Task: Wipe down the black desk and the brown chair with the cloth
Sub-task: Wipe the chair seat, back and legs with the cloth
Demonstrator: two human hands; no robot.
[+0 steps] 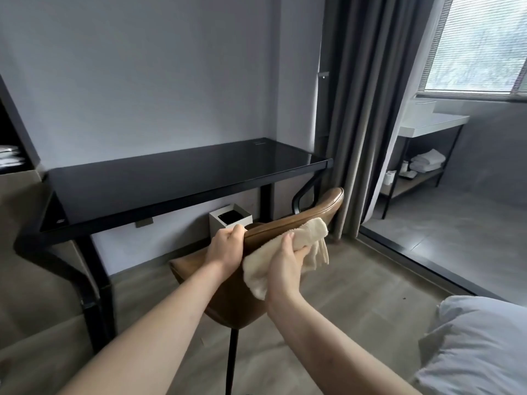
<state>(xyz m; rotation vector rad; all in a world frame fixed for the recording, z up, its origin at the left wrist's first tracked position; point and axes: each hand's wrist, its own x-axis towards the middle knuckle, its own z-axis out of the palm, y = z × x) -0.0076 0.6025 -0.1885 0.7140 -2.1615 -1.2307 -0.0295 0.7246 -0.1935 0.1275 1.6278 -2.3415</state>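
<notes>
Left hand [226, 248] grips the brown chair [296, 220] top edge; right hand [281, 262] clutches the cloth [306, 238], probably pressing it there; black worktop [171, 178] just beyond.

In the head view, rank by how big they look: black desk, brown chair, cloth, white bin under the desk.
1. black desk
2. brown chair, though it is nearer the camera and partly covered
3. cloth, nearer still
4. white bin, farther off and partly hidden

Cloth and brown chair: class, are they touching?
Touching. The head view shows the cloth, gripped by the right hand, draped over the brown chair's backrest edge.
</notes>
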